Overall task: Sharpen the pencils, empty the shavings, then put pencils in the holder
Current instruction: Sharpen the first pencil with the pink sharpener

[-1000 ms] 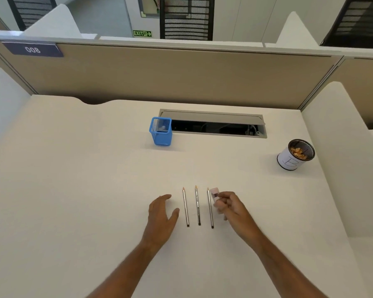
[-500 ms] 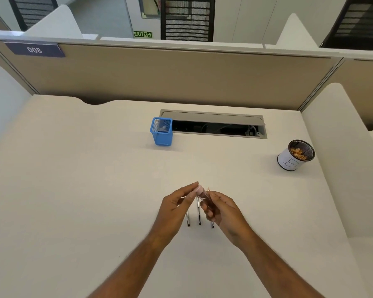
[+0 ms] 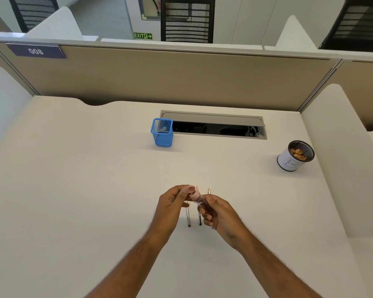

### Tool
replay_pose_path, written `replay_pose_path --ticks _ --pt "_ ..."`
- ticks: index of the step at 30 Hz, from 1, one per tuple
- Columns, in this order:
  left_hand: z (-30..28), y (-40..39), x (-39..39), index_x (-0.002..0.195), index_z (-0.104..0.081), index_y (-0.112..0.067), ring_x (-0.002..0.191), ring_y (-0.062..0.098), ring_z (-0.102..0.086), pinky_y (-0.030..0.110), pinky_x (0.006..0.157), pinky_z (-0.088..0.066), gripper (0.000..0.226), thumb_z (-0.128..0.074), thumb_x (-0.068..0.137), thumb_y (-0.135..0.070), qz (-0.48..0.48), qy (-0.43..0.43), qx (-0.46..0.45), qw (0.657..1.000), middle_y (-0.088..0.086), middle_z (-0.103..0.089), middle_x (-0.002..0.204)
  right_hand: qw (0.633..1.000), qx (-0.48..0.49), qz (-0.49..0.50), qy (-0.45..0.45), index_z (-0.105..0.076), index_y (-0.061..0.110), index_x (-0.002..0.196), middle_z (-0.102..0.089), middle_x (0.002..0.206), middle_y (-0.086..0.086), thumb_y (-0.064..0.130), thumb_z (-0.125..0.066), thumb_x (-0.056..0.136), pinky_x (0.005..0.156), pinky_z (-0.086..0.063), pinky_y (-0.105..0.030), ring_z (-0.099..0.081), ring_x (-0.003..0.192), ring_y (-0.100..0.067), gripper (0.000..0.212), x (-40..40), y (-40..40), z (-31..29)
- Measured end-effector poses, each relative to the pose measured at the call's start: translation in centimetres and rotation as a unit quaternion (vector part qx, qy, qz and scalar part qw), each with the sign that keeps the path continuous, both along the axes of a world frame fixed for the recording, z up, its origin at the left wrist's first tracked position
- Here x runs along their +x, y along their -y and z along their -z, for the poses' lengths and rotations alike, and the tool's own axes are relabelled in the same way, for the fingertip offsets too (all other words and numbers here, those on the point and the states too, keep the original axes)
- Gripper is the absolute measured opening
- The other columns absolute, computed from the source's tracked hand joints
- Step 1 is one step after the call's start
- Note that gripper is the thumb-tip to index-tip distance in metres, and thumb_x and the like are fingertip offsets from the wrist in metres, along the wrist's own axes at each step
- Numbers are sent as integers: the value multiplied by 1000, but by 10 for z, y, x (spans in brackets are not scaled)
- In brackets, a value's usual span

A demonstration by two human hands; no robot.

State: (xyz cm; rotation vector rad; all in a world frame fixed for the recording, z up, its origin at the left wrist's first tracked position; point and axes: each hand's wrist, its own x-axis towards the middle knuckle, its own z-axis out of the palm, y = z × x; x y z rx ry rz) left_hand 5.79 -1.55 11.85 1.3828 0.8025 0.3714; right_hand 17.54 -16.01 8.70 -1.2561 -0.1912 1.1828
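Right hand (image 3: 215, 214): fingers curled round the clear body of the sharpener (image 3: 197, 197), held above the desk.
Left hand (image 3: 170, 206): fingertips (image 3: 186, 190) pinch the pink cap end of the sharpener.
Sharpener: tilted, pink end up and toward the left hand; blade and contents too small to make out.
Pencils (image 3: 188, 218): three lying side by side on the desk directly beneath the hands, points away from the person; middle lengths covered by the hands.
Blue mesh holder (image 3: 163, 133): upright, well beyond the hands, just beside the left end of the cable tray slot (image 3: 215, 127).
White cup (image 3: 294, 157): upright at far right, shavings inside.
Desk (image 3: 73, 179): cream top, enclosed by tan partition panels (image 3: 159, 76).
Room: black mesh chairs and a green exit sign (image 3: 143, 35) beyond the partition.
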Motion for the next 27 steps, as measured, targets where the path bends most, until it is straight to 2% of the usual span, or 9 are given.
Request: replay_pose_path --ticks 3,6,10,14,18,20,22,25,27 --pt "0 0 2 105 -87 -34 108 15 -82 21 80 -64 29 -59 112 -37 -6 2 -66 998 -5 -88 110 1000 -4 -17 4 -70 2 123 -59 80 -7 35 -48 108 55 -36 -23 -42 63 -12 42 2 0 0" --pt "3 1 1 111 -87 -30 116 17 -79 27 90 -62 42 -47 119 -42 19 13 -100 995 -2 -86 119 999 5 -13 -30 -67 -5 122 -57 76 -7 31 -49 108 54 -34 -25 -41 61 -13 44 4 -2 1" --pt "4 7 0 123 -84 -34 122 11 -76 26 105 -56 41 -64 102 -62 112 10 -90 990 -8 -85 124 989 42 8 -138 -75 3 118 -51 71 -5 25 -57 108 54 -32 -27 -39 58 -14 30 5 -2 1" --pt "8 10 -1 127 -80 -51 119 6 -78 18 99 -52 31 -75 97 -51 138 -3 -51 989 -15 -85 123 971 74 23 -227 -75 2 118 -54 69 -5 29 -77 93 50 -36 -27 -44 55 -13 37 -1 -1 6" --pt "12 7 2 127 -81 -45 114 4 -79 20 98 -53 29 -77 98 -42 105 -5 -50 993 -16 -86 120 972 57 18 -226 -77 8 115 -66 83 -8 45 -56 108 50 -39 -25 -55 61 -14 43 0 0 14" --pt "13 3 3 128 -80 -36 121 3 -77 13 95 -55 27 -79 101 -33 82 1 -52 995 -16 -84 127 985 -14 18 -171 -78 13 104 -68 83 -7 51 -50 111 48 -36 -23 -55 59 -13 48 6 3 18" --pt "17 -3 3 129 -77 -30 123 0 -76 6 92 -55 26 -78 104 -21 67 2 -48 997 -13 -85 126 992 -127 -2 -27 -74 15 96 -65 78 -3 48 -52 111 48 -33 -24 -52 55 -12 42 12 8 25" --pt "18 -11 1 126 -76 -31 118 -3 -77 2 86 -54 28 -80 103 -16 48 -14 -35 998 -15 -87 119 930 -270 -71 237 -61 18 86 -59 67 3 41 -62 105 56 -37 -29 -48 52 -10 30 19 16 37" --pt "22 -15 -2 122 -78 -32 115 -2 -79 5 83 -57 26 -83 101 -18 40 -21 -21 999 -16 -87 118 872 -325 -99 352 -53 18 85 -54 64 7 43 -63 104 59 -38 -32 -46 57 -14 33 22 23 45"
